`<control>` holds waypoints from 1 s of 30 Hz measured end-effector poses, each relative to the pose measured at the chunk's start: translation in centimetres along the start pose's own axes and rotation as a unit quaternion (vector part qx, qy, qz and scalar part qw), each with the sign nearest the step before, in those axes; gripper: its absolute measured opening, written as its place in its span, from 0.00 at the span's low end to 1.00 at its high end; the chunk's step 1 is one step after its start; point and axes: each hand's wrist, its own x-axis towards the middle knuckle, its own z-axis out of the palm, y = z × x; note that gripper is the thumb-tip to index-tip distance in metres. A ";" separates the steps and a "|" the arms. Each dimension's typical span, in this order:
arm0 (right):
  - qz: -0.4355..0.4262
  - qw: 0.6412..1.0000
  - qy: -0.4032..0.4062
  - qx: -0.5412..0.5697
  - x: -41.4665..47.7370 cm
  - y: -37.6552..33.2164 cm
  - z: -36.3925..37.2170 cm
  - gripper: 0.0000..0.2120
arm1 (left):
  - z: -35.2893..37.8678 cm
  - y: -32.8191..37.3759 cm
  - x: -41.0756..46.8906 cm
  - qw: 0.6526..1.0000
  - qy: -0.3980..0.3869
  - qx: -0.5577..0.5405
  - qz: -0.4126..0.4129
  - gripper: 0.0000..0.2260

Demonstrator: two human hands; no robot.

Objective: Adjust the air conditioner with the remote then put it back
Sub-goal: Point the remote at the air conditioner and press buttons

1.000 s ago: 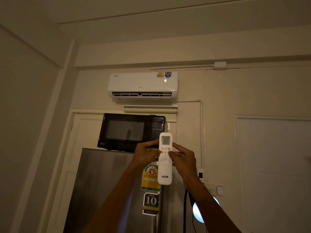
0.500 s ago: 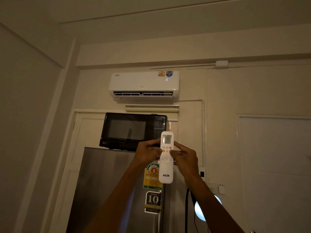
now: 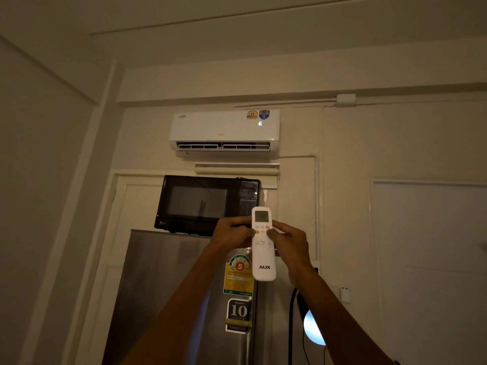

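A white AUX remote [image 3: 263, 262] is held upright in front of me, its small screen facing me. My left hand [image 3: 232, 234] grips its left edge and my right hand [image 3: 288, 242] grips its right edge, with the right thumb resting on the buttons just under the screen. The white air conditioner [image 3: 224, 130] hangs high on the wall straight ahead. Its flap is open and a lit digit shows at its right.
A black microwave [image 3: 203, 204] sits on a steel fridge [image 3: 171, 285] with stickers, just behind the remote. A white door [image 3: 432, 259] is on the right. A round lamp [image 3: 313, 327] and a black cable [image 3: 291, 320] hang beside the fridge.
The remote and both hands stay together. My right thumb has shifted up a little, from the round pad to the small buttons under the screen. The view has drifted slightly.
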 end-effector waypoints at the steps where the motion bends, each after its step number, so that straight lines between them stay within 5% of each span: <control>1: 0.003 1.000 0.001 0.005 0.1 -0.4 -0.1 0.18 | 0.0 0.3 0.2 1.000 0.001 -0.004 -0.003 0.18; 30: 0.013 1.000 0.001 0.028 0.5 -1.8 0.3 0.20 | -0.7 1.1 1.0 1.000 -0.004 0.016 0.018 0.19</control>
